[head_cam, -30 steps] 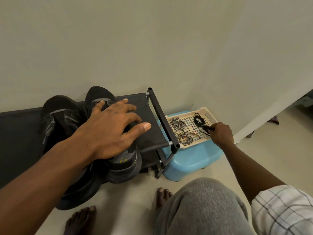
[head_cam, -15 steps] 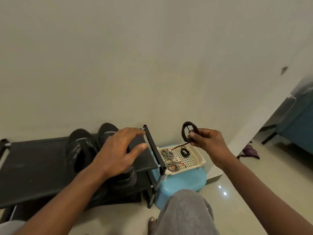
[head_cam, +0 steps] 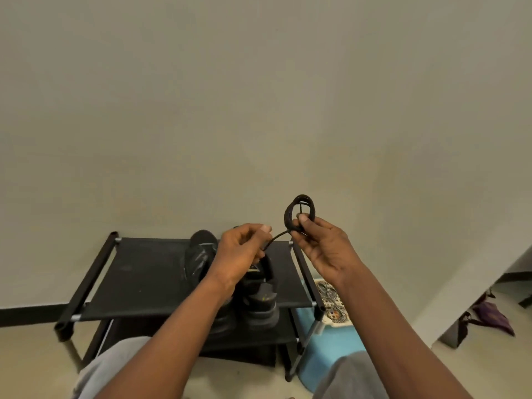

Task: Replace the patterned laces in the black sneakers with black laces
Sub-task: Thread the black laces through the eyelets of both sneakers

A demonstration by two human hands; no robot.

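black sneakers [head_cam: 201, 254] stand on the rack [head_cam: 138, 272]. in front of them the left grip [head_cam: 240, 254] pinches the loose end of the black lace [head_cam: 288, 216]. at its 2 o'clock the right grip [head_cam: 322, 246] pinches the lace's coil, held up. patterned laces [head_cam: 326, 292] lie in a basket [head_cam: 342, 322] at the rack's 4 o'clock.

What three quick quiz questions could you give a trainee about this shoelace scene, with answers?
1. True or false: the right hand holds the coiled black lace.
2. The black sneakers sit on: A) a chair B) the shoe rack C) a windowsill.
3. Fill in: the left hand pinches the lace's loose ____.
Key: 1 true; 2 B; 3 end.
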